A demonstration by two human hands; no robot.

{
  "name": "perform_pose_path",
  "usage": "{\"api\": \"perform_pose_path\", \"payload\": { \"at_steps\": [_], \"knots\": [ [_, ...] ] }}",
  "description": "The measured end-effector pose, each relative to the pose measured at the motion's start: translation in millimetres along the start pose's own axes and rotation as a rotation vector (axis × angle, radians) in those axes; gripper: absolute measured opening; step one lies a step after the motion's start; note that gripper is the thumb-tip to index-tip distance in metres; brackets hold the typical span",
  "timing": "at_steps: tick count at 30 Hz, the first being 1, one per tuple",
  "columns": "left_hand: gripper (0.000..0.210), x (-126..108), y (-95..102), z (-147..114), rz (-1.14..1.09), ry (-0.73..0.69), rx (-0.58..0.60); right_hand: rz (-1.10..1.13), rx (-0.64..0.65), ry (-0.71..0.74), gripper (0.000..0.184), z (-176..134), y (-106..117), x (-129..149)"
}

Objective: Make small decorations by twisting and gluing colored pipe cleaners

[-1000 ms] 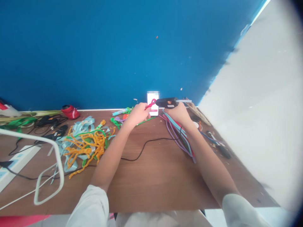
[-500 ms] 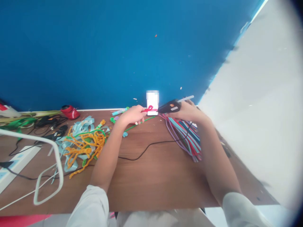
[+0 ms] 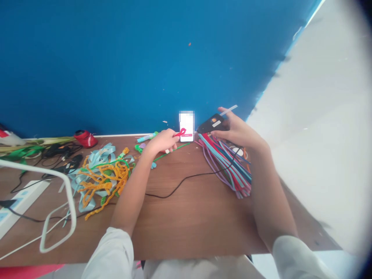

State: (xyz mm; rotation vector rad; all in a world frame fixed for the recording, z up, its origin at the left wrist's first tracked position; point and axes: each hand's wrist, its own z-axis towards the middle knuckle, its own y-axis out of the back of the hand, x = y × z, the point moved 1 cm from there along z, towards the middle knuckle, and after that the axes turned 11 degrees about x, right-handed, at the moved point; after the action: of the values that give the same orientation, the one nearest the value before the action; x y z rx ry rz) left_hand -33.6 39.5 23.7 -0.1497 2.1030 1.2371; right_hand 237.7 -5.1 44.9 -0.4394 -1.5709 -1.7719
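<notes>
My left hand (image 3: pixel 165 142) is closed in a pinch on a red fuzzy pipe cleaner (image 3: pixel 181 132) bent into a small loop, just in front of the phone (image 3: pixel 186 120). A green stem (image 3: pixel 181 147) lies beneath that hand. My right hand (image 3: pixel 240 131) is around the rear of a black hot glue gun (image 3: pixel 210 124), its nozzle pointing left; the handle is hidden. A clear glue stick (image 3: pixel 231 110) sticks out of its back, by a raised finger. Below it lies a bundle of coloured pipe cleaners (image 3: pixel 229 166).
Orange fuzzy stems (image 3: pixel 107 182) and light blue ribbon (image 3: pixel 97 155) lie tangled at left. A white power strip (image 3: pixel 21 201) and a white tubular frame (image 3: pixel 71 193) are nearer me. The gun's black cord (image 3: pixel 186 178) crosses the table. A blue wall (image 3: pixel 130 69) stands behind.
My right hand and the glue gun have moved slightly right, away from the red loop, and the gun's back has tilted up. My left hand stays almost in place with the red pipe cleaner.
</notes>
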Motion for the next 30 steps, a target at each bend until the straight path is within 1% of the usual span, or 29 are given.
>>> {"api": "perform_pose_path", "payload": {
  "at_steps": [2,3,5,7,10,14,17,19,23,26,28,30],
  "knots": [
    [0.024,0.7,-0.4,1.5,0.002,-0.002,-0.001,-0.05,0.081,0.009,0.086,0.4,-0.2,-0.3],
    [0.024,0.7,-0.8,2.2,0.005,0.0,0.001,-0.078,0.125,0.012,0.088,0.2,-0.5,-0.4],
    [0.024,0.2,-1.6,3.1,0.005,0.006,0.006,-0.099,0.148,0.031,0.095,-1.0,-0.6,-0.1],
    [0.023,-0.5,-2.4,3.2,-0.002,0.005,0.01,-0.085,0.127,0.058,0.102,-3.1,-0.3,1.2],
    [0.023,-0.9,-2.8,2.7,-0.017,0.0,0.005,-0.052,0.057,0.073,0.114,-6.9,1.1,6.0],
    [0.024,0.2,-3.0,3.8,-0.001,-0.003,0.001,0.011,0.049,0.077,0.132,-9.7,1.1,15.0],
    [0.025,0.9,-4.2,6.0,0.009,-0.019,0.012,0.089,-0.004,0.064,0.138,-8.4,-0.4,17.4],
    [0.026,0.3,-5.7,6.9,0.012,-0.034,0.013,0.105,-0.047,0.048,0.139,-6.2,-1.4,15.0],
    [0.029,-4.1,-10.6,5.4,0.038,-0.086,0.038,0.053,-0.077,0.017,0.134,-0.8,-2.3,4.5],
    [0.031,-8.0,-15.0,2.8,0.089,-0.135,0.14,-0.001,-0.103,0.012,0.127,1.0,-1.0,-2.3],
    [0.031,-9.7,-17.0,1.8,0.142,-0.142,0.209,-0.037,-0.078,0.024,0.124,0.6,1.0,-5.4],
    [0.03,-10.7,-17.6,1.5,0.208,-0.123,0.229,-0.092,-0.037,0.032,0.122,-0.6,3.3,-8.0]
  ]
}}
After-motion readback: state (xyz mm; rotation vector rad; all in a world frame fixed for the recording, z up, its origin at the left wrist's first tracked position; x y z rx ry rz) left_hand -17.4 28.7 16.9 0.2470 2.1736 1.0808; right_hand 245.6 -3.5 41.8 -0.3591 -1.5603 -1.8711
